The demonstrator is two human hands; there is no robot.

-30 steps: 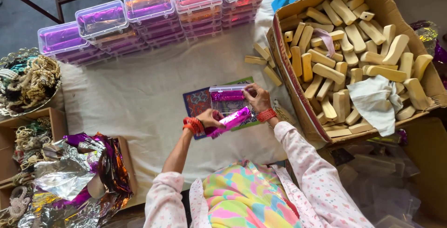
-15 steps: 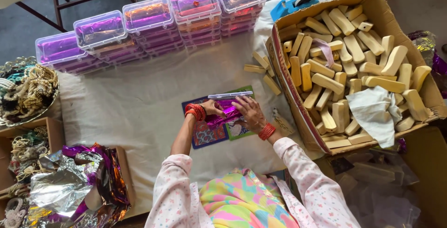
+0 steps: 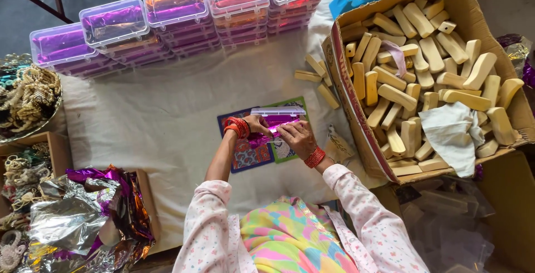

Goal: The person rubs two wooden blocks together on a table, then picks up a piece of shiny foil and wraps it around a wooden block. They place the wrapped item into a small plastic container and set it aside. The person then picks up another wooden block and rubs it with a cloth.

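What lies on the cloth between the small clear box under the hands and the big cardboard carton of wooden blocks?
In the head view, between the clear box and the carton, loose wooden blocks lie on the white cloth.

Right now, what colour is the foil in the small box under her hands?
Shiny magenta-purple foil, seen best in the head view.

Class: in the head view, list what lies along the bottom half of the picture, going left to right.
Crumpled foil → left hand → right hand → cardboard box of wooden blocks → white cloth.
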